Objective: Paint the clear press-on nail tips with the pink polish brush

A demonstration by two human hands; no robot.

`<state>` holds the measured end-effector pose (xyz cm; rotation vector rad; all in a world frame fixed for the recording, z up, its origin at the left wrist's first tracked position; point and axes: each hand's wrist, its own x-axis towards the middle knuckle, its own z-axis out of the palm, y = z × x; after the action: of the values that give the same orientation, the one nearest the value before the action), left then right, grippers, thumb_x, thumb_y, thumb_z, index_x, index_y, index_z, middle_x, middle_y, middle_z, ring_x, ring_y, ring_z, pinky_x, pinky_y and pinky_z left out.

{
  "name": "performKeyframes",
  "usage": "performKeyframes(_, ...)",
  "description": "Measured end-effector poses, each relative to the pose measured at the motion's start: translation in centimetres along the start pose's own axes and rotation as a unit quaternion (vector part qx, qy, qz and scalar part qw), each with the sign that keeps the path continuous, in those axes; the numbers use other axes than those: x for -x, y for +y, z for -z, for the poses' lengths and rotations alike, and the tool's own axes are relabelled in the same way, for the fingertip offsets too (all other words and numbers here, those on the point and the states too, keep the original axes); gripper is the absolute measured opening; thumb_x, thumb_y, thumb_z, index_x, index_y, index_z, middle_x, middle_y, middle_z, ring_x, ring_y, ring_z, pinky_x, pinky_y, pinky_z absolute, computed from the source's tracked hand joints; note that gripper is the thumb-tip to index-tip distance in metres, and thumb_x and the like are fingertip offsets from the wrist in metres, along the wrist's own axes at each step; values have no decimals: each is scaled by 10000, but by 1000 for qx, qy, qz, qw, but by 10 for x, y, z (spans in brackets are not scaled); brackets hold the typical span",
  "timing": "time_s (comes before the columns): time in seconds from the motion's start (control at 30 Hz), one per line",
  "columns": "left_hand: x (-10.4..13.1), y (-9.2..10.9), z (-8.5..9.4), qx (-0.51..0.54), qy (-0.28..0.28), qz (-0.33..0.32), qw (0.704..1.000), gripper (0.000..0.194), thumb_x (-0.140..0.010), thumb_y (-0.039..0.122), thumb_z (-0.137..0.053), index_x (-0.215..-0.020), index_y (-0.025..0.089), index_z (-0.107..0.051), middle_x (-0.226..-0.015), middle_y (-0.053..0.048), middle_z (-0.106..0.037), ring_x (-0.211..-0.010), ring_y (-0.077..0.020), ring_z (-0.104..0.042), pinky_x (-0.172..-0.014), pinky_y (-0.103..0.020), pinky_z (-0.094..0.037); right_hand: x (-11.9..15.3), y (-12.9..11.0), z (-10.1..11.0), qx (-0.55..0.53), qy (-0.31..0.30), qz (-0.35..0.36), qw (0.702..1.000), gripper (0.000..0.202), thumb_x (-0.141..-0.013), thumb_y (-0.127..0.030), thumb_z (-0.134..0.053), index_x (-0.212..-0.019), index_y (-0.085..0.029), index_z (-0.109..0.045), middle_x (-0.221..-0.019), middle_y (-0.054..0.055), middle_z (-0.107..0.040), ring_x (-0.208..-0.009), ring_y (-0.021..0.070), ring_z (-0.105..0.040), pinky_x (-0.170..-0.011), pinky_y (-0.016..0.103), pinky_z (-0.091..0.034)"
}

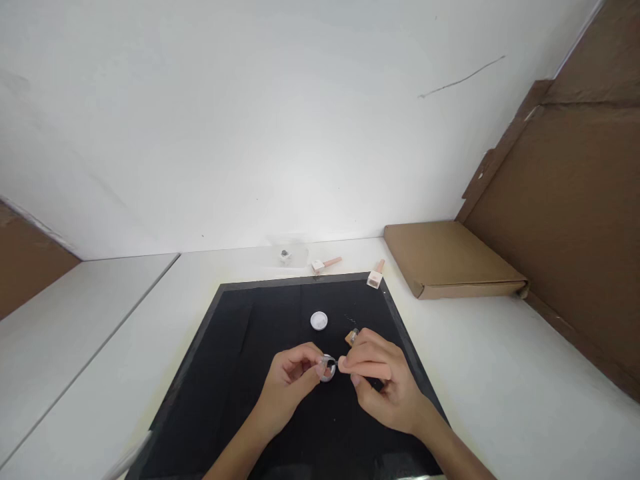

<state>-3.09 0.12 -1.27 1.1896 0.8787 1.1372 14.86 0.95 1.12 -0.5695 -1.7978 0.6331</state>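
My right hand (387, 387) is closed around the peach handle of a nail polish brush (367, 368), its thin dark tip pointing left. Across from it, my left hand (293, 377) pinches a small clear piece (326, 361) that the brush tip meets or nearly meets; I cannot tell which. Beneath the fingertips sits a small round white-rimmed container (327, 375), partly covered by them. A small tan bottle with a greyish neck (351, 337) stands just behind my right hand, partly hidden. Farther back, a round white lid (319, 321) lies on the black mat (270, 320).
Two peach-handled polish bottles, one tilted (318, 267) and one at the mat's corner (375, 279), lie at the back. Beside them is a clear tray (295, 258) with a small dark-topped item. A flat cardboard box (450, 257) rests on the right, against the white wall (300, 133).
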Motion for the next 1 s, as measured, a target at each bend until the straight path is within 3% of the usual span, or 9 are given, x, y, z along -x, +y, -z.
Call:
performKeyframes(0.3,0,0,0,7,1,6,1000,214,-750,320,-720,-646,136,-688,-645,-20,-608,-599,-98,-504,-571,-213,-382,1,2,1,12,19,9,1000,300,-680,28,-494,-804,-232,-581,-661,7,-618,-558,151,-490,-500,304,-433)
performKeyframes(0.47,1,-2,4,11,5,3,1000,223,-768,333,-704,-663,136,-692,-658,-22,-608,-589,-89,-487,-558,-206,-369,0,1,4,-1,47,39,998,318,-762,17,-482,-845,-257,-621,-705,12,-635,-591,155,-495,-515,297,-421)
performKeyframes(0.73,0,3,-1,-3,-11,11,1000,219,-742,327,-726,-653,133,-677,-655,-13,-581,-603,-95,-476,-571,-220,-364,3,-4,4,-82,-8,-66,994,267,-802,-57,-572,-965,-248,-661,-777,30,-654,-660,159,-552,-597,303,-478)
performKeyframes(1.0,0,5,-3,-40,-16,8,999,243,-761,358,-701,-687,128,-673,-689,-22,-560,-607,-98,-463,-551,-223,-351,1,3,0,-55,16,-35,998,283,-805,-23,-558,-858,-284,-656,-779,7,-671,-669,156,-551,-674,338,-483)
